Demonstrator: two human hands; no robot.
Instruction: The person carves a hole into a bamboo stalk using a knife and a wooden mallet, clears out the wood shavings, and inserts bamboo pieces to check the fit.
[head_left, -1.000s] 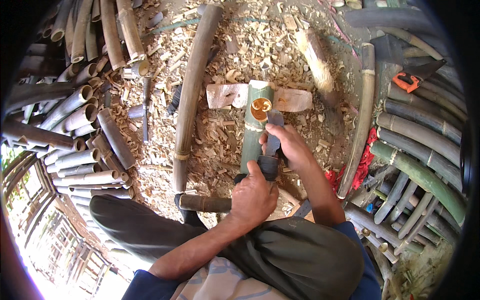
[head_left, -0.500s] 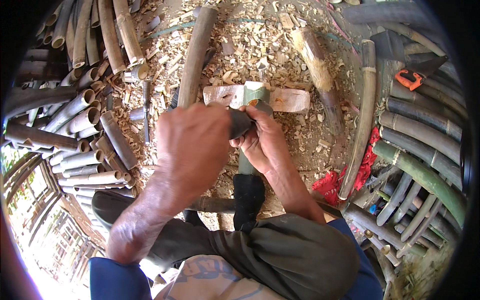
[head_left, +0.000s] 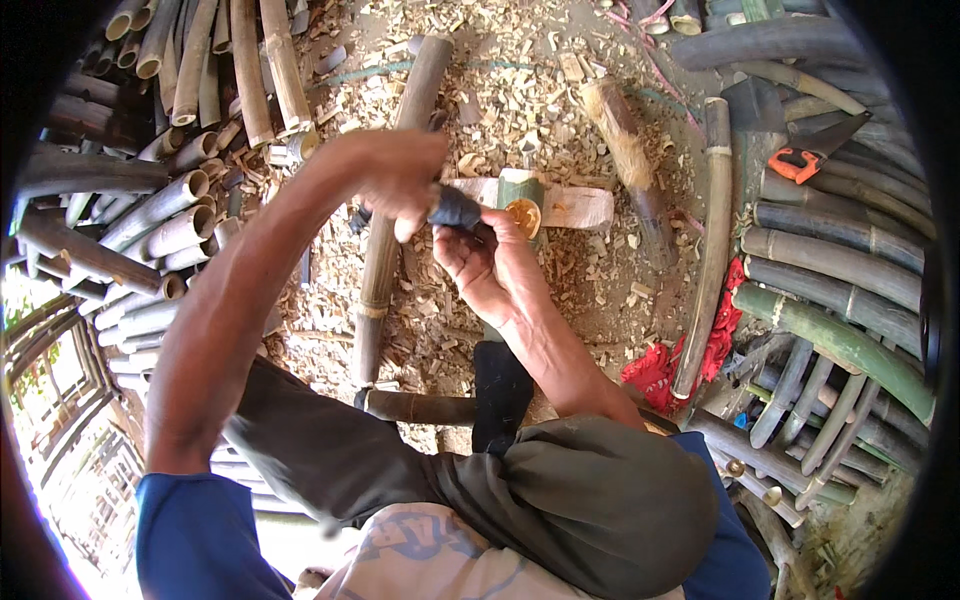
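Observation:
A short green bamboo piece (head_left: 520, 190) stands upright on a pale wooden block (head_left: 580, 207), its cut orange end facing up. My right hand (head_left: 490, 270) is wrapped around the bamboo just below that end. My left hand (head_left: 385, 180) is raised to the left of it and grips the dark handle of a tool (head_left: 456, 209) that reaches toward the bamboo's top. The tool's blade is hidden behind my right hand. A dark sleeve or wrap (head_left: 500, 385) covers the bamboo's lower part between my knees.
Wood chips (head_left: 500, 110) cover the ground. Grey bamboo poles (head_left: 150, 210) are stacked at left, thicker green and grey ones (head_left: 840, 280) at right. A long brown pole (head_left: 395, 220) lies beside the block. An orange-handled saw (head_left: 800, 163) and a red cloth (head_left: 665, 365) lie at right.
My left hand has come up from the bamboo's lower part, taken the dark tool handle and drawn it leftward. My right hand has stayed on the bamboo near its top.

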